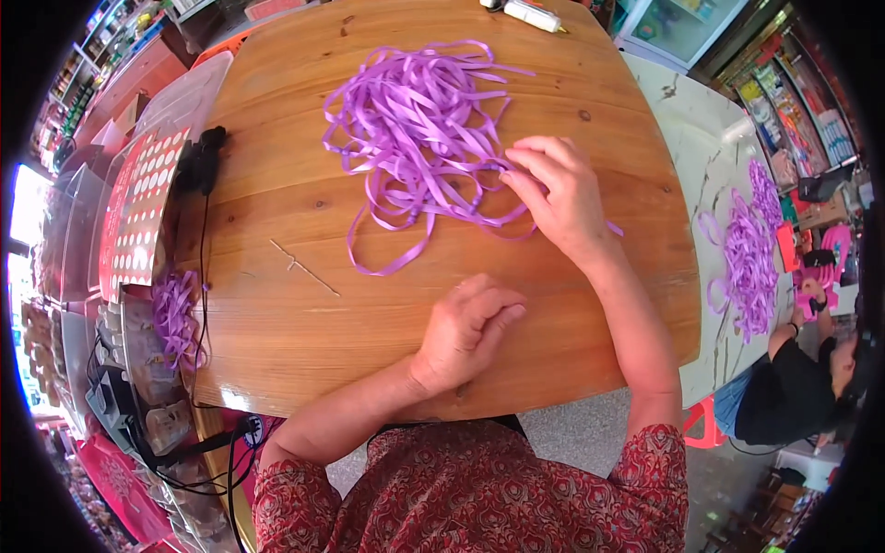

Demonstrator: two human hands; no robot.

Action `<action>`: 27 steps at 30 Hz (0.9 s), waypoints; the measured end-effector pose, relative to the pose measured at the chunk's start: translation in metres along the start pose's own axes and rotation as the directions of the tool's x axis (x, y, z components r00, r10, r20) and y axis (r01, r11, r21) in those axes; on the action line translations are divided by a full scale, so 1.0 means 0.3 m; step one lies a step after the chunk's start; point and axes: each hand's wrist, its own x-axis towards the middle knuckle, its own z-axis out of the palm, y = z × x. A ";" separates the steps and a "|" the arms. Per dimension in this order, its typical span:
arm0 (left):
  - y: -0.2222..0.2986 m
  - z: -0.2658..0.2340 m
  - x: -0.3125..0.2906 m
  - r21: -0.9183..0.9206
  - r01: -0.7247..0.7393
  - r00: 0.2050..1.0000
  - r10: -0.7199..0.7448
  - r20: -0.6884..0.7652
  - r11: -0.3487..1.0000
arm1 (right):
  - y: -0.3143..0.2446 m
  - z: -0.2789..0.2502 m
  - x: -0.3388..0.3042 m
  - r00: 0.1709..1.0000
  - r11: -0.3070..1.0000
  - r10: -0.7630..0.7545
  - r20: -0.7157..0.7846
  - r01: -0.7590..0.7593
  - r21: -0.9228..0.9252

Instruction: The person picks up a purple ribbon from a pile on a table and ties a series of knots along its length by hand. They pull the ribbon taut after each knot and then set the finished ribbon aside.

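A large tangled heap of purple ribbon [406, 120] lies on the wooden table, with loops trailing toward me. My right hand [562, 198] is at the heap's right edge, its thumb and forefinger pinched together on a strand. A short ribbon end sticks out past the right side of that wrist. Closer to me, my left hand [468, 332] rests near the table's front edge, fingers curled in, with no ribbon showing from it. Left of the heap lies a thin twisted tie [304, 267].
A glue gun [530, 14] lies at the far edge. Dotted red box [147, 207], black cable [204, 249] and more purple ribbon [177, 318] line the left. On the right, a white marbled table [687, 120] bears another ribbon pile [751, 258]; a person in black [784, 396] sits beside it.
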 end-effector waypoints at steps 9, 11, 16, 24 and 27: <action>-0.001 -0.005 0.007 -0.022 -0.109 0.992 0.107 -0.072 0.994 | 0.013 -0.044 -0.027 0.889 0.795 0.426 0.170 -0.457 0.398; 0.003 -0.012 0.010 -0.029 -0.144 0.982 0.139 -0.126 0.989 | -0.020 -0.110 -0.019 0.812 0.547 0.541 0.219 -0.538 0.641; 0.011 -0.045 -0.004 0.058 -0.094 0.979 0.103 -0.177 0.994 | -0.129 -0.204 -0.042 0.820 0.276 0.520 0.240 -0.427 0.861; 0.036 -0.065 0.003 0.150 -0.329 0.920 0.352 -0.172 0.932 | -0.323 -0.307 -0.161 0.920 0.120 0.204 0.335 -0.364 0.924; 0.036 -0.087 0.003 0.186 -0.333 0.907 0.368 -0.205 0.925 | -0.329 -0.321 -0.187 0.921 0.289 0.264 0.286 -0.359 0.887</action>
